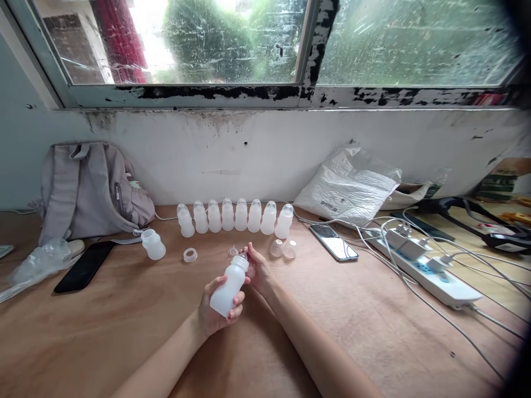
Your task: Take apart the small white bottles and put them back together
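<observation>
My left hand [222,304] is wrapped round the body of a frosted white baby bottle [227,290], tilted with its top up and to the right. At its collar and clear teat are the curled fingers of my right hand [258,271], which partly hide that end. Just behind the bottle a loose clear teat [233,251] lies on the table. Two clear dome caps [282,249] rest to the right of it, and a white screw ring [190,255] lies to the left. Farther left an uncapped bottle [153,245] leans slightly on the table.
Several capped baby bottles [228,215] stand in a row near the wall. A grey backpack [95,188], plastic bag [43,262] and black phone [85,267] are at left. To the right lie a silver bag [348,185], another phone [334,242] and a power strip [427,271] with trailing cables.
</observation>
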Motion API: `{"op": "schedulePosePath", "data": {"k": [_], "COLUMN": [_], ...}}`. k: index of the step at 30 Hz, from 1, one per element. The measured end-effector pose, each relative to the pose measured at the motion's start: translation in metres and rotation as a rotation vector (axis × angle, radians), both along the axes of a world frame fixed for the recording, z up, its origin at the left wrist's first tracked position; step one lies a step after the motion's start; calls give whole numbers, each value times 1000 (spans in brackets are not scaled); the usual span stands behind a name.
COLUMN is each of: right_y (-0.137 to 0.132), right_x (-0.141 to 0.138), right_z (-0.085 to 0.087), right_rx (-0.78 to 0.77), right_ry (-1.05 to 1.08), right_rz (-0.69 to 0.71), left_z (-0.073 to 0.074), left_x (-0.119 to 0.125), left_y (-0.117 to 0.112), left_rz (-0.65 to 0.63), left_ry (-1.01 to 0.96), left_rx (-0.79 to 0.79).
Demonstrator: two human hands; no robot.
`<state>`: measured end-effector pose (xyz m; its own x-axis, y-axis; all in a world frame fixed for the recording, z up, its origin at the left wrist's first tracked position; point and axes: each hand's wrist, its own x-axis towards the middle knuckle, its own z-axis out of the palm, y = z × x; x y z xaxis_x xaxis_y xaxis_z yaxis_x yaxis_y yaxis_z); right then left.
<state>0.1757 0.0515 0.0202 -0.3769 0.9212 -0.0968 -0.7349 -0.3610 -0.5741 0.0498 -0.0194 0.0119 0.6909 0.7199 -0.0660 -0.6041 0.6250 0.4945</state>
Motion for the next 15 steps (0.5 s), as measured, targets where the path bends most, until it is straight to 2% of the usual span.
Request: {"op": "schedulePosePath", "data": {"k": [5, 15], "right_y": [-1, 5], "right_x": [2, 6], "right_z": [3, -3], "right_rx": [70, 112], "right_ry": [-80, -67], "right_rz": [9, 54], "left_z": [0, 1], "left_x": [-1, -3], "left_y": [2, 2], "left_rz": [12, 15], "left_ry": [16, 27], "left_rx": [-9, -50]}}
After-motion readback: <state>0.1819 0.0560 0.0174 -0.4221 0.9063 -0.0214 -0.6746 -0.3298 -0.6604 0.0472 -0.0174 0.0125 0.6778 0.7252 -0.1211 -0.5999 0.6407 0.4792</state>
